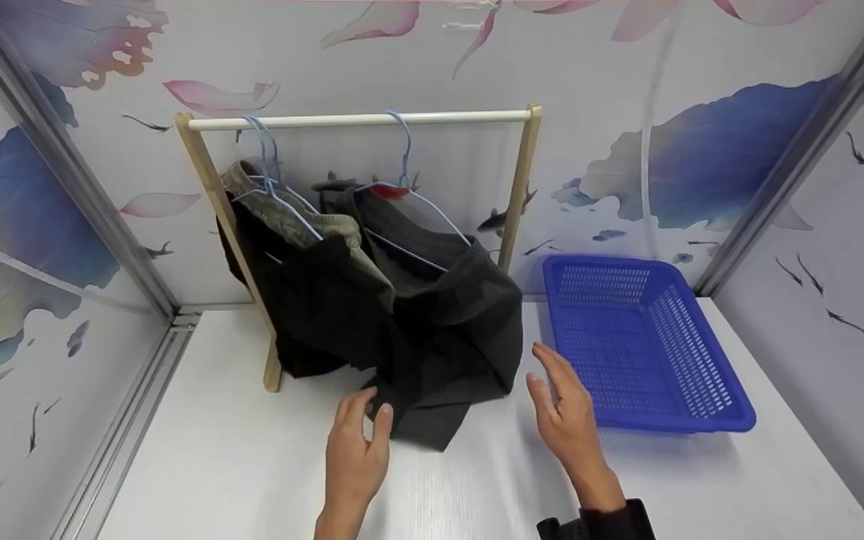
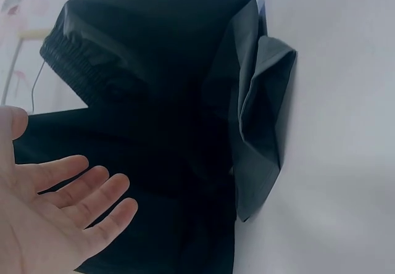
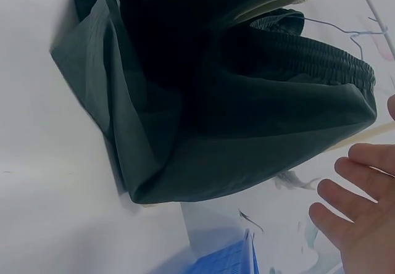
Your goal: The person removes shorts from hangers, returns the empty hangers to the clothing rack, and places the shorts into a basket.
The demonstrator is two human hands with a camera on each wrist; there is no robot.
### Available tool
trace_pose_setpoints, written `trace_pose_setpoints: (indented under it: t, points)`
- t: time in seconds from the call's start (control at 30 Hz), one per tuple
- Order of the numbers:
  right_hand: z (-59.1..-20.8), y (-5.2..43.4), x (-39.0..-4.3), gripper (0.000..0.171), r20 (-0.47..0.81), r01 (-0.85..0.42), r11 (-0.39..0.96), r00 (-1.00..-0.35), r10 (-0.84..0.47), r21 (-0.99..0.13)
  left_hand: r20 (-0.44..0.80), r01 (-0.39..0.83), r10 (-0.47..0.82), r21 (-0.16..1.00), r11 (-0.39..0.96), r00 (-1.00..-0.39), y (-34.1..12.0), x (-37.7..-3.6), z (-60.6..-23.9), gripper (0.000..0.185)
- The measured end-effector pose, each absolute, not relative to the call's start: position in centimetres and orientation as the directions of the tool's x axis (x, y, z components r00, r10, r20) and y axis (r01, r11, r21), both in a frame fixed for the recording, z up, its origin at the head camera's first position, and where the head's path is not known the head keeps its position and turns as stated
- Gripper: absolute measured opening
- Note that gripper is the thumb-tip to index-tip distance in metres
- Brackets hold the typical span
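Observation:
A dark pair of elastic-waist shorts (image 1: 469, 315) hangs from a light blue hanger (image 1: 406, 161) on the rack's rail, its lower end reaching the table. Left of it, a black garment (image 1: 327, 300) and a beige one (image 1: 338, 229) hang close together on more blue hangers. My left hand (image 1: 358, 450) is just in front of the dark cloth, fingers loosely bent and holding nothing. To the right of the shorts, my right hand (image 1: 567, 412) is raised with fingers extended and nothing in it. Both wrist views show the palms beside the draped cloth (image 2: 154, 132).
A small clothes rack (image 1: 526, 187) with wooden legs and a white rail stands at the back of the white table (image 1: 237, 465). On the right lies a blue perforated plastic basket (image 1: 627, 416) with nothing inside. Patterned panels (image 1: 612, 60) enclose the back and sides.

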State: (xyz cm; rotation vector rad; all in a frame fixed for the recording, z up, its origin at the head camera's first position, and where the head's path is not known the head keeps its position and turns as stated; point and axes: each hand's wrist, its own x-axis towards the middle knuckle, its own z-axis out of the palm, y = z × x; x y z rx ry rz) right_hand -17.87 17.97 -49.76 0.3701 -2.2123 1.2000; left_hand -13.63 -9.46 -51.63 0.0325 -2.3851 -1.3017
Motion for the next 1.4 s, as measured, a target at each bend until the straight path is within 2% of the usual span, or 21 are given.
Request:
trace_pose_setpoints:
  t: [0.37,0.53,1.0,1.4]
  points:
    - [-49.5,17.7,-18.7,0.033,0.717,-0.591,0.566,-0.698,0.000,-0.575,0.373,0.236,-0.150,0.802,0.549,-0.916,-7.7,-13.7,-51.7,0.037]
    - [-49.0,17.6,-19.3,0.033,0.735,-0.610,0.575,-0.677,-0.023,-0.544,0.378,0.254,-0.122,0.794,0.553,-0.918,-7.0,-13.9,-51.7,0.039]
    - [-47.3,17.3,-20.4,0.032,0.720,-0.591,0.584,-0.694,-0.015,-0.557,0.386,0.297,-0.071,0.802,0.519,-0.920,-5.5,-15.0,-51.1,0.043]
    - [-45.5,17.3,-21.6,0.032,0.672,-0.535,0.598,-0.741,0.008,-0.597,0.411,0.328,-0.033,0.771,0.545,-0.911,-4.9,-15.7,-51.1,0.047]
